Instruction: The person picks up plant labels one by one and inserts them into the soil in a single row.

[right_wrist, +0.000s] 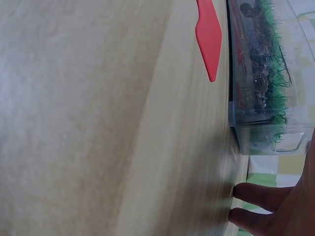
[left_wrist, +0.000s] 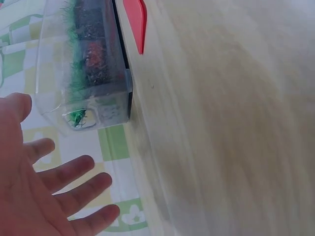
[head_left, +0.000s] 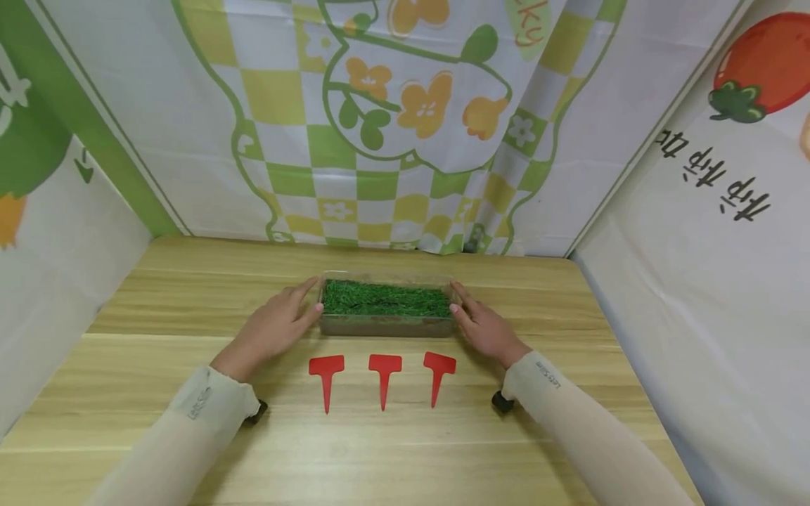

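Note:
A clear plastic box (head_left: 386,326) stands on the table, with green artificial grass (head_left: 387,298) inside and dark material beneath it. At its left end is my left hand (head_left: 278,325), its thumb and forefinger beside the wall. In the left wrist view the fingers (left_wrist: 69,174) are spread and relaxed. My right hand (head_left: 487,330) is at the opposite end; its fingers (right_wrist: 256,194) extend past the box's corner, low near the tabletop. Whether either hand touches the box is hard to tell. Three red T-shaped plant labels lie in front: left (head_left: 326,367), middle (head_left: 384,367) and right (head_left: 439,365).
The wooden table (head_left: 392,457) runs back to a patterned curtain (head_left: 380,204). White printed sheets hang at both sides, including the right sheet (head_left: 696,281). Black wrist devices show under both sleeves, one being the right device (head_left: 503,402).

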Demonstrator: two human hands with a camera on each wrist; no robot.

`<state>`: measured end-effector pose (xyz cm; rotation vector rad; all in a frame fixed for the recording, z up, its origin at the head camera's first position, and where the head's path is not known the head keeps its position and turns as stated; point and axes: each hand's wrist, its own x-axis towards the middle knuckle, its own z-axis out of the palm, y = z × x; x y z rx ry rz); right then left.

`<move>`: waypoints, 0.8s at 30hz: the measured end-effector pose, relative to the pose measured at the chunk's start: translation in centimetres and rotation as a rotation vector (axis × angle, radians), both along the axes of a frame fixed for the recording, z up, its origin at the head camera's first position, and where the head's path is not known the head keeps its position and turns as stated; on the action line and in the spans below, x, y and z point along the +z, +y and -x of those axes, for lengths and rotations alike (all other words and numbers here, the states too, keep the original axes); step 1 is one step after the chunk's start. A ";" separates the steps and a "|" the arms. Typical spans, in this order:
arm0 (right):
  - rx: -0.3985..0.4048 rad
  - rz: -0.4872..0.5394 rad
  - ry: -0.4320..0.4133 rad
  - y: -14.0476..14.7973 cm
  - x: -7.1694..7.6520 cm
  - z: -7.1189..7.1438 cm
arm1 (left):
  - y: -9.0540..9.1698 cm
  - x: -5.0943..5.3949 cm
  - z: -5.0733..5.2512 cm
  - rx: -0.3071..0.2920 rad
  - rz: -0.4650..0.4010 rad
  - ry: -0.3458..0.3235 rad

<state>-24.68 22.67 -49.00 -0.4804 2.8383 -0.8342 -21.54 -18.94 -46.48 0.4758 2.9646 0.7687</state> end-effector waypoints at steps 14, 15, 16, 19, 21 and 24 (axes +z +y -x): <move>-0.018 -0.007 0.020 -0.1 0.1 0.0 | -1.0 1.4 -2.6 0.021 -0.016 0.101; -0.016 -0.010 0.019 -0.1 0.1 0.0 | -1.0 1.5 -2.9 0.015 -0.009 0.109; -0.016 -0.010 0.018 -0.2 0.1 0.0 | -1.0 1.6 -3.1 0.008 -0.004 0.116; -0.010 -0.004 0.020 -0.2 0.0 0.0 | -0.8 1.9 -4.0 -0.016 0.005 0.126; -0.003 0.005 0.023 -0.2 0.0 -0.1 | -0.6 2.0 -4.5 -0.030 0.006 0.123; 0.004 0.015 0.033 -0.2 -0.2 -0.1 | -0.3 2.0 -5.2 -0.058 0.008 0.118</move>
